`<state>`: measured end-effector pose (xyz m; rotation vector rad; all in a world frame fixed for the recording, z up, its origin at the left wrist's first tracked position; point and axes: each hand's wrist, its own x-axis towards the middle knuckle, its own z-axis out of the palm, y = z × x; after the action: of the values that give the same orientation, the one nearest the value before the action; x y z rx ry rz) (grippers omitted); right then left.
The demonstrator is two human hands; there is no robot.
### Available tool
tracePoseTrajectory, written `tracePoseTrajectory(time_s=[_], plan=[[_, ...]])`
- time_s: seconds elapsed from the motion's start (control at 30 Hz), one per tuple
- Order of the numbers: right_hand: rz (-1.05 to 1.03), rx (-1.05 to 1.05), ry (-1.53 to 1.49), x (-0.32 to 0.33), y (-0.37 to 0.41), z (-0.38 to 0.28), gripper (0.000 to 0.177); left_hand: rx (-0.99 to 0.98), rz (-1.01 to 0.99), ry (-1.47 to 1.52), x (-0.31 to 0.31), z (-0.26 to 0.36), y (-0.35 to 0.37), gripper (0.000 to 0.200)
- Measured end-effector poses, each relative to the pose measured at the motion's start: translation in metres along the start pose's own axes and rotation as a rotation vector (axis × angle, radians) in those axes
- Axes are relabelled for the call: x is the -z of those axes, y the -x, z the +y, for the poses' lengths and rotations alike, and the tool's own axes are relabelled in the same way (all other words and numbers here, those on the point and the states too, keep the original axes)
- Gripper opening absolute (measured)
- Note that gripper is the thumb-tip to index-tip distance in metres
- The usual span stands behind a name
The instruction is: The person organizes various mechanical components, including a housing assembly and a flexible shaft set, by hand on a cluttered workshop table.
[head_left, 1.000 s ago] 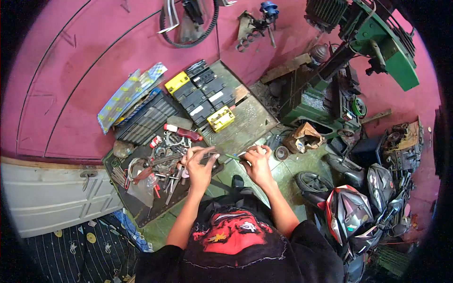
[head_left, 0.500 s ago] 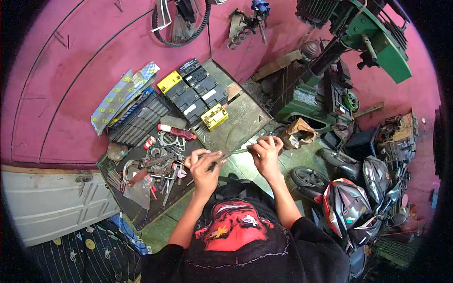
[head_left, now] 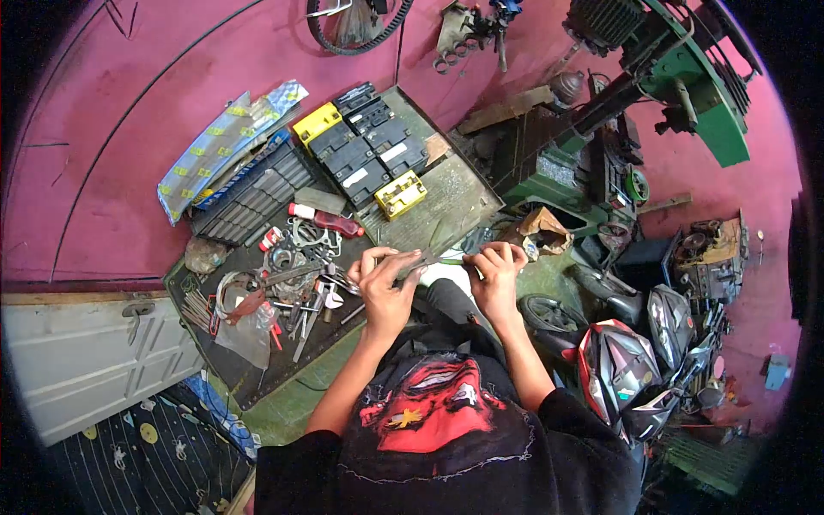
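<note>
My left hand (head_left: 386, 287) is closed around a thin dark piece (head_left: 418, 263) that points up and right from the fingertips; its kind is too small to tell. A little to the right, my right hand (head_left: 495, 279) is raised with its thumb and fingers pinched together. What sits in that pinch, if anything, is too small to make out. Both hands are in front of my chest, apart from each other. Beyond them a metal-topped table (head_left: 455, 197) carries several black batteries (head_left: 365, 180) and a yellow-topped battery (head_left: 401, 196).
To the left, a dark workbench (head_left: 283, 378) holds loose tools, gaskets and a red bottle (head_left: 339, 224). A green drill press (head_left: 687, 94) stands at the back right, near a brown paper bag (head_left: 542, 233). Motorcycle fairings (head_left: 618, 365) lie on the right.
My view has shifted and my body has moved slightly, with one leg now showing forward between the hands. Both hands stay raised in much the same pinching pose.
</note>
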<state>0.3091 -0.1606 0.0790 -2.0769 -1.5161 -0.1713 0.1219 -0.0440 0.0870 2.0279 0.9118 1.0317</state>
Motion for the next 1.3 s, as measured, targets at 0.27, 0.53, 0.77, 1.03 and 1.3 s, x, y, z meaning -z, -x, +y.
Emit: tracePoseTrajectory(time_s=[0.27,0.53,0.77,1.03,1.3], plan=[[-0.060,0.017,-0.071,-0.026,-0.055,0.072,0.018,0.020,0.048,-0.141,-0.058,0.005,-0.044,0.027],[-0.002,0.085,-0.217,-0.031,-0.160,0.176,0.017,-0.006,0.102,-0.200,-0.142,0.022,-0.147,0.027],[0.175,0.069,-0.200,-0.057,-0.250,0.243,0.018,-0.030,0.115,-0.208,-0.200,0.014,-0.243,0.025],[0.294,-0.028,-0.250,-0.090,-0.329,0.271,0.022,-0.062,0.218,-0.190,-0.231,0.006,-0.325,0.023],[0.320,-0.098,-0.319,-0.116,-0.359,0.279,0.024,-0.061,0.261,-0.205,-0.248,-0.006,-0.361,0.023]])
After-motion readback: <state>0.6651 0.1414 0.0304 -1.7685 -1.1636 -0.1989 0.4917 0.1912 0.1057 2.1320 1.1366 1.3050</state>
